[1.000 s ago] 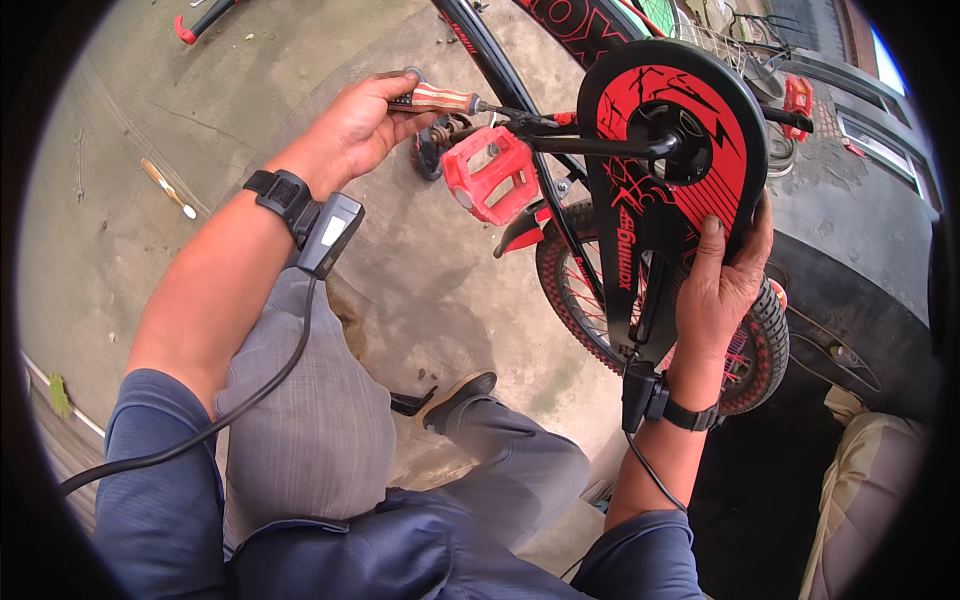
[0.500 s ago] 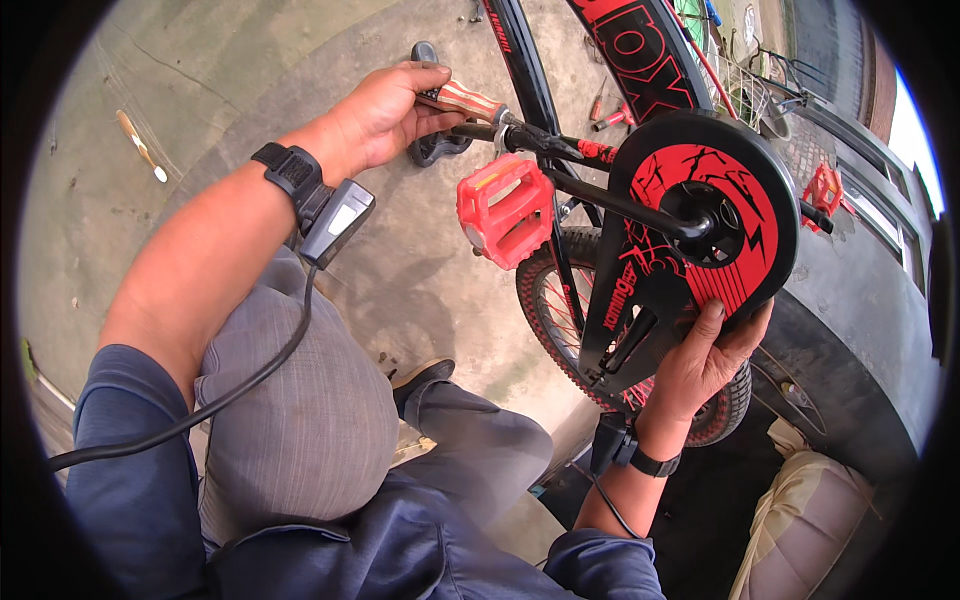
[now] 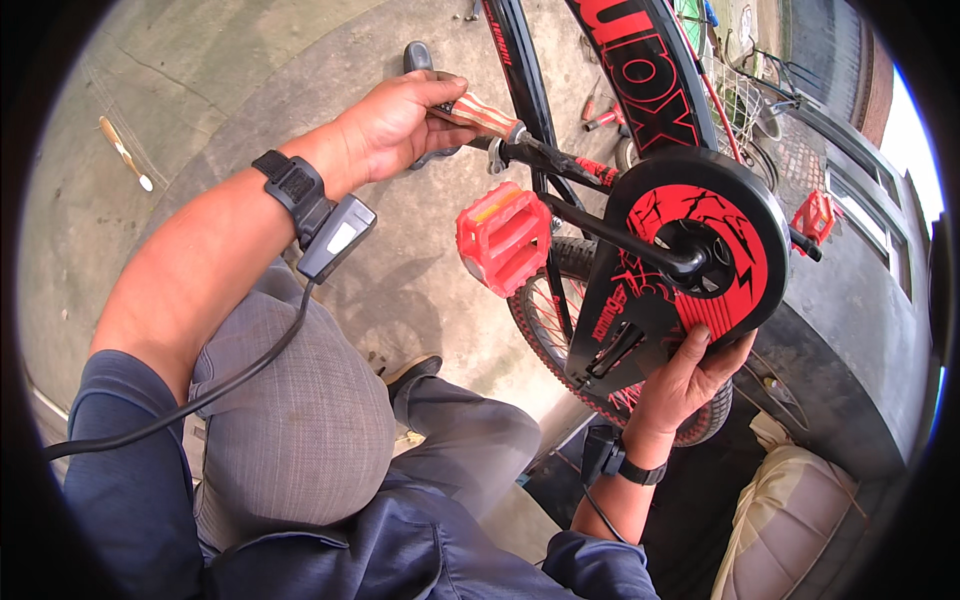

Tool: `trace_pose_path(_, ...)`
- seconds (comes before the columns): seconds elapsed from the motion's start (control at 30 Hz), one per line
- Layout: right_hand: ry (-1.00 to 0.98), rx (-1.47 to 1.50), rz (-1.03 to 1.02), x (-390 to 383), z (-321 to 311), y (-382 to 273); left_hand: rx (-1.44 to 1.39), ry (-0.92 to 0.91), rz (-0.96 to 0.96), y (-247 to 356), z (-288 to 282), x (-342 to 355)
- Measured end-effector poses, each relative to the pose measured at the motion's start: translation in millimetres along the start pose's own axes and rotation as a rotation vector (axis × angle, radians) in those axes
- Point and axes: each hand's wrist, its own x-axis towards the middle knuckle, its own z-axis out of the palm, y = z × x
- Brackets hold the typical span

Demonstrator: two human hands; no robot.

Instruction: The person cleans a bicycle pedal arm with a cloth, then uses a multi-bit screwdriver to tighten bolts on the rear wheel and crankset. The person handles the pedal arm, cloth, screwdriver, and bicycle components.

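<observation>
My left hand (image 3: 405, 125) is closed on a hand tool with a red-and-cream striped handle (image 3: 485, 115) and a metal collar, like a screwdriver's. Its working end lies against the dark bicycle tube and cannot be told apart from it. My right hand (image 3: 690, 375) grips the lower edge of the black-and-red chain guard (image 3: 745, 235), thumb on its face and fingers behind. A black crank arm (image 3: 630, 230) runs from the guard's centre towards a red pedal (image 3: 505, 240), just below the tool. The black bicycle frame (image 3: 640, 70) rises beyond the guard.
A tyred wheel (image 3: 540, 310) shows below the guard. Red-handled tools (image 3: 605, 118) lie on the concrete floor beyond the frame. At far left lies a brush-like stick (image 3: 122, 150). A pale cushion (image 3: 790, 520) sits at lower right; a second red pedal (image 3: 815, 218) juts out at right.
The chain guard and near pedal now appear lower in view. My left hand and the striped handle have shifted slightly right and down. Both hands keep their grip.
</observation>
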Motion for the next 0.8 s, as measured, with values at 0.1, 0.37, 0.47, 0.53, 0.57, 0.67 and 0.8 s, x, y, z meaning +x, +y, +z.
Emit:
trace_pose_path(0.1, 0.005, 0.201, 0.037, -1, 3, -1, -0.020, -0.058, -0.004, -4, 3, -1)
trace_pose_path(0.37, 0.003, 0.044, 0.014, -3, -1, 0, -0.042, -0.043, -0.040, -7, 6, 3)
trace_pose_path(0.47, -0.006, 0.103, 0.031, -4, -1, 0, -0.042, -0.060, -0.045, -8, 6, 4)
trace_pose_path(0.53, -0.015, 0.133, 0.046, -5, -1, 0, -0.040, -0.063, -0.057, -10, 6, 5)
trace_pose_path(0.57, -0.020, 0.133, 0.053, -4, -1, -1, -0.038, -0.055, -0.067, -12, 7, 6)
trace_pose_path(0.67, -0.027, 0.136, 0.033, -3, -1, -1, -0.037, -0.053, -0.072, -13, 6, 7)
trace_pose_path(0.8, -0.024, 0.186, 0.055, -3, 1, -2, -0.041, -0.065, -0.076, -13, 5, 8)
